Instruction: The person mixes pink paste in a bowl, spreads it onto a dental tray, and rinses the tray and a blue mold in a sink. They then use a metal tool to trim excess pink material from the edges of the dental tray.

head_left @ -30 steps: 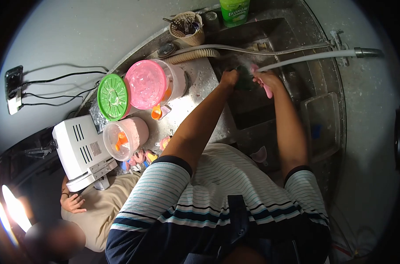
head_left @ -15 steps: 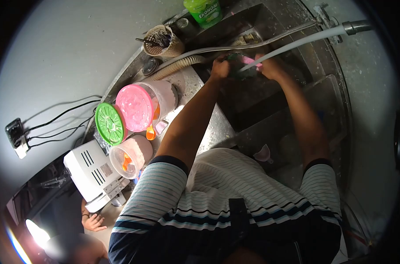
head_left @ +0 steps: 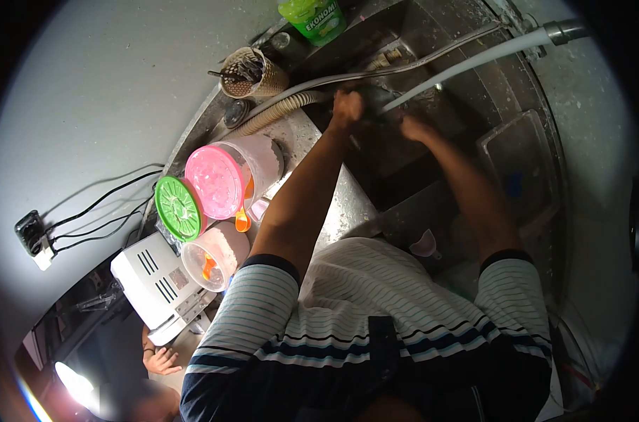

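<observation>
Both bare hands are over a dark metal sink point(head_left: 355, 53) in the upper middle of the frame. The left hand point(head_left: 348, 107) has its fingers curled down just beside the sink's edge; the right hand point(head_left: 415, 129) is a little lower and to the right, fingers bent inward. Between them lies a dark greenish item point(head_left: 377, 94), so blurred and shadowed that I cannot name it, nor tell whether either hand is gripping it. A whitish hose point(head_left: 474, 65) slants in from the upper right, its free end close to that item, between the hands.

Above the hands, a thinner grey hose point(head_left: 432, 59) crosses the sink, and a ribbed beige hose point(head_left: 281, 112) lies to the left of the left hand. At the top edge stands a green tub point(head_left: 312, 20) (its label reads "EKONOMI"), with a woven basket point(head_left: 252, 72) of utensils lower left of it.

Left of centre, a pink-lidded container point(head_left: 214, 183) sits beside a green lid point(head_left: 179, 209); just below is a clear tub point(head_left: 217, 257) of pale pink powder with an orange scoop point(head_left: 208, 267) inside. A white machine point(head_left: 154, 288) stands at lower left, another person's hand point(head_left: 162, 361) beneath it. A pale pink scoop-shaped piece point(head_left: 425, 244) lies right of centre, well below the right hand.
</observation>
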